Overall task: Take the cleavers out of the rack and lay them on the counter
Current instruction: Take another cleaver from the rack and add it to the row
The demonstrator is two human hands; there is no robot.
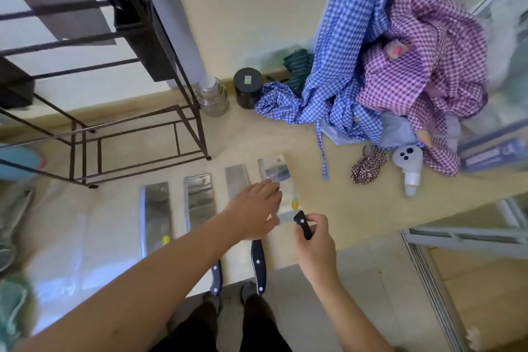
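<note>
Three steel cleavers lie side by side on the beige counter [357,208]: one at the left [155,214], one in the middle [200,197], a third [237,180] partly under my left hand. A fourth cleaver [275,174] sits at the right end of the row. My right hand [314,243] grips its black handle. My left hand [254,211] rests flat on its blade, fingers spread. The dark metal rack [137,134] stands behind the row at the left; no cleaver shows in it.
A glass jar [213,97] and a black canister [248,87] stand by the wall. Blue and purple checked cloths [400,80] pile up at the right, with a white spray bottle [408,168] and a scrunchie [368,164] nearby. The counter's front edge runs just below the handles.
</note>
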